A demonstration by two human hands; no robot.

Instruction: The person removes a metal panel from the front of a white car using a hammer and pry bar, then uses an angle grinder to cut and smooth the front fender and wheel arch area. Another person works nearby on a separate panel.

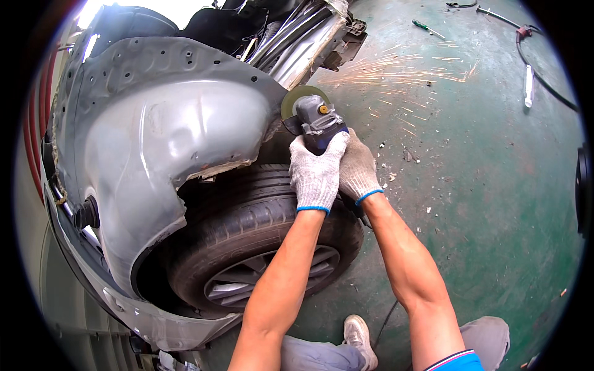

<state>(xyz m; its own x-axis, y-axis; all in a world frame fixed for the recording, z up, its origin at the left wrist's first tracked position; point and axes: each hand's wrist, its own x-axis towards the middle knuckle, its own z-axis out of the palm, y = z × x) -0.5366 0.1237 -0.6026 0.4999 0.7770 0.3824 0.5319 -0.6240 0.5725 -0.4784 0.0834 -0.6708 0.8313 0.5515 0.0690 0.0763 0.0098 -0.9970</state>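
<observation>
My left hand (314, 173), in a white knit glove with a blue cuff, is closed on an angle grinder (320, 117). My right hand (361, 164), gloved alike, grips the tool's body just behind and right of it. The grinder's disc (296, 93) is at the torn lower right edge of a grey car body panel (173, 117); whether it touches is hard to tell. Orange sparks (402, 68) streak rightward over the floor. Below the tool is a black tyre (223, 235) on a silver alloy wheel, inside the cut wheel arch.
Green floor (495, 185) at the right holds a green-handled screwdriver (424, 26), a metal bar (498, 15), a dark hose (544, 83) and scattered debris. Exposed metal structure (297, 34) juts out at the top. Red hoses (34, 130) run at the far left. My shoe (359, 340) is below.
</observation>
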